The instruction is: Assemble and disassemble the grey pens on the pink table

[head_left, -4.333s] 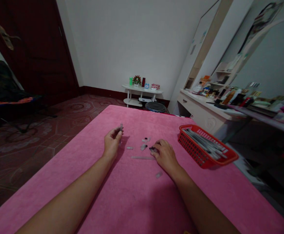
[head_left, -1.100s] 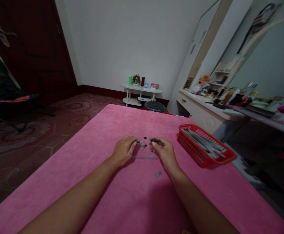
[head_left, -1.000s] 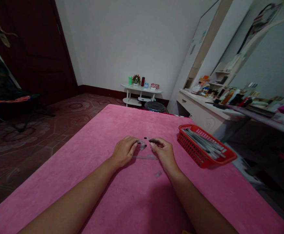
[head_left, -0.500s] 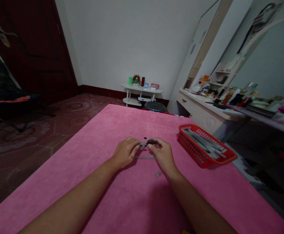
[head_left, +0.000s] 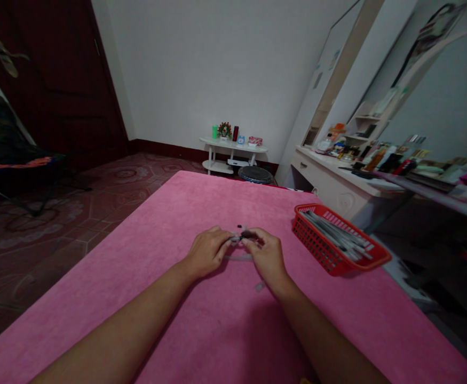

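My left hand (head_left: 207, 253) and my right hand (head_left: 265, 255) meet fingertip to fingertip over the pink table (head_left: 201, 314). Each pinches a small part: the left a pale grey piece, the right a dark piece (head_left: 247, 234), and the two pieces touch between the hands. A clear thin tube (head_left: 238, 258) lies on the cloth just under the fingers. One tiny black bit (head_left: 238, 226) rests just beyond the hands, and a small pale piece (head_left: 259, 287) lies beside my right wrist.
A red plastic basket (head_left: 339, 248) with several grey pen-like sticks stands at the table's right edge. Beyond it is a cluttered white dresser (head_left: 337, 181). A small white side table (head_left: 233, 152) stands by the far wall, and a dark chair (head_left: 5, 154) at the left.
My left hand came in from the left, where it held a small piece up, to meet my right hand. Over the last second the two hands closed together until their pieces touch.
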Demonstrator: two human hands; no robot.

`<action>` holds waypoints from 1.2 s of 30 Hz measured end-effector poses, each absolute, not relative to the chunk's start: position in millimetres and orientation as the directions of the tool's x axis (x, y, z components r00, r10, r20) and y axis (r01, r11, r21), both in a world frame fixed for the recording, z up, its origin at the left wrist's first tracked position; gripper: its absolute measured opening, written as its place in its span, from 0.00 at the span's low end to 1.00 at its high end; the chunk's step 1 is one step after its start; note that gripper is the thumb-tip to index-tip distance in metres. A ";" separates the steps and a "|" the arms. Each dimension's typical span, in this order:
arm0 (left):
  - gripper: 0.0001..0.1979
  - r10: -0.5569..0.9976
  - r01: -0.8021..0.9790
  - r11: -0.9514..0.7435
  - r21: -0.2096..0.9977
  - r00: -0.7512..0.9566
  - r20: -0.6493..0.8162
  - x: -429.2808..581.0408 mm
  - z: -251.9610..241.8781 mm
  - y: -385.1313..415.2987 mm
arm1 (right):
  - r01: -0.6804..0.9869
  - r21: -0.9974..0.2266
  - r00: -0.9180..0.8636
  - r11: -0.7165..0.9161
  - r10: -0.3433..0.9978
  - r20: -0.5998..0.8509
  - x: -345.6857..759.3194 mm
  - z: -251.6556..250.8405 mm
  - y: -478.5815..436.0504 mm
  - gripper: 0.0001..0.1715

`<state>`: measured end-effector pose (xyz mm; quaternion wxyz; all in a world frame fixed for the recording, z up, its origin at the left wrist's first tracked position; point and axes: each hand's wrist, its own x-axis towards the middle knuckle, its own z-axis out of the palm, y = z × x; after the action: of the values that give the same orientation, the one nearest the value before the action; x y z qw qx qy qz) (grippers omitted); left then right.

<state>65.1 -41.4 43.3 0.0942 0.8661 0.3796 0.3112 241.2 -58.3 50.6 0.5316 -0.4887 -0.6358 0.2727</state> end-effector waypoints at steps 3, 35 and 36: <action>0.14 0.715 0.598 -0.695 0.399 0.522 0.464 65.1 43.0 -41.7 | 0.366 -0.848 0.030 0.383 0.906 0.422 241.0 50.5 -59.5 0.08; 0.15 0.701 0.605 -0.708 0.364 0.537 0.470 67.3 44.0 -44.4 | 0.601 -0.721 -0.135 0.345 0.933 0.334 251.1 52.3 -62.3 0.22; 0.15 0.701 0.602 -0.707 0.370 0.533 0.474 67.3 44.0 -44.5 | 0.594 -0.723 -0.132 0.353 0.929 0.345 251.7 52.1 -62.0 0.20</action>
<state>67.3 -44.5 44.0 0.0806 0.8717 0.3738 0.3064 251.7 -62.0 52.1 0.3946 -0.5275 -0.7217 0.2126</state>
